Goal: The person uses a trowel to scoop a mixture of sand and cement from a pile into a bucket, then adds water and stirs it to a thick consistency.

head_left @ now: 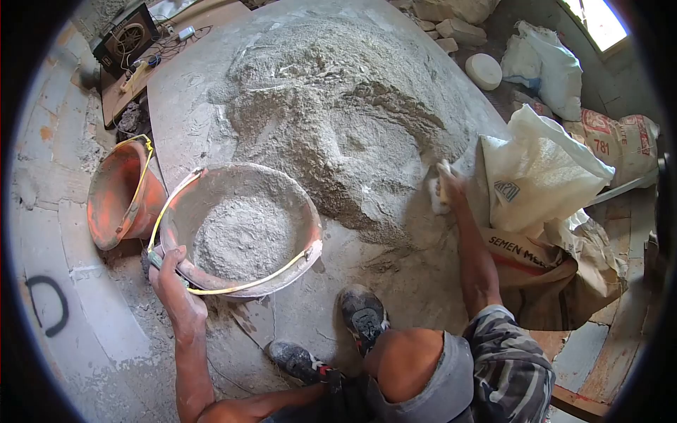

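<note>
Powder in bucket (240,276), mound (338,120) beyond, sacks (539,173) right

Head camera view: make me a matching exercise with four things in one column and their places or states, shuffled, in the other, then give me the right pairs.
Things
1. Wide, grey-crusted round bucket
2. Small orange-red bucket
3. Large heap of grey powder
4. Brown paper sack with black lettering

Places or states
A. Piled between the buckets and the white woven sack
B. Held by the left hand
C. To the person's right
D. Tilted, at the far left

Pairs: 1-B, 2-D, 3-A, 4-C
</note>
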### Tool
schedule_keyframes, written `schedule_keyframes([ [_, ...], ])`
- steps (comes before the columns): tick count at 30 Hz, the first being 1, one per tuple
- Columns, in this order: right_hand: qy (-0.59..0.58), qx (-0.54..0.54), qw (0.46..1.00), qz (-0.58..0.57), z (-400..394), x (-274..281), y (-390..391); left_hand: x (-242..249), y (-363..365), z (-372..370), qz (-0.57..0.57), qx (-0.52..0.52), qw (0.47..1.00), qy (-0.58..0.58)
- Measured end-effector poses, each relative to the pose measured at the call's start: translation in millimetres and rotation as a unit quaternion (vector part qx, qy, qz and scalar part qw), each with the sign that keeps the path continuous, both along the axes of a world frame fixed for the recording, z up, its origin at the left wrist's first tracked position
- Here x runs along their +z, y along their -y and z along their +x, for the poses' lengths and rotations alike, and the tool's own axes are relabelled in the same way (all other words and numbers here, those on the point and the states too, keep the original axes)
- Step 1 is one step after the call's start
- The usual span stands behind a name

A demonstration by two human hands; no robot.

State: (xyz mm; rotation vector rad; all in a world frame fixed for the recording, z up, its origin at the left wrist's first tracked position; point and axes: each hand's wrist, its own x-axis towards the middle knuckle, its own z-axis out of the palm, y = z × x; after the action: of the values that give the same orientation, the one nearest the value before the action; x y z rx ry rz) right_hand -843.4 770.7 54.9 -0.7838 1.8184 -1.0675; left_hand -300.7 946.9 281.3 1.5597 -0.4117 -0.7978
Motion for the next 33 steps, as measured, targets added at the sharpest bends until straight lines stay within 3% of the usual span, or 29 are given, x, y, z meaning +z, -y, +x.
schedule_keyframes([
  [4,0.006,0.087,0.996,-0.024,48.3,11.8,24.6,0.1,-0.1,-0.8,0.002,-0.003,1.0,0.005],
  [9,-0.028,0.185,0.982,0.028,89.9,22.0,31.7,2.7,3.1,-5.3,-0.003,-0.001,1.0,0.003],
  [13,0.014,0.234,0.971,0.045,106.4,18.0,24.9,2.5,3.6,-6.5,0.001,-0.002,1.0,0.004],
  [20,0.169,0.23,0.956,0.07,120.1,69.4,-2.7,2.4,2.5,-7.5,-0.016,0.004,1.0,0.01],
  [29,0.17,0.361,0.91,0.115,187.9,159.4,-26.2,2.2,4.3,-10.0,-0.035,0.011,0.999,-0.016],
  [32,-0.053,0.53,0.844,0.064,228.0,176.7,-28.1,-2.5,2.1,-3.9,-0.003,0.013,1.0,-0.021],
  [33,-0.1,0.597,0.796,0.019,241.5,173.2,-24.4,-2.5,2.1,-4.8,-0.012,0.011,1.0,-0.025],
])
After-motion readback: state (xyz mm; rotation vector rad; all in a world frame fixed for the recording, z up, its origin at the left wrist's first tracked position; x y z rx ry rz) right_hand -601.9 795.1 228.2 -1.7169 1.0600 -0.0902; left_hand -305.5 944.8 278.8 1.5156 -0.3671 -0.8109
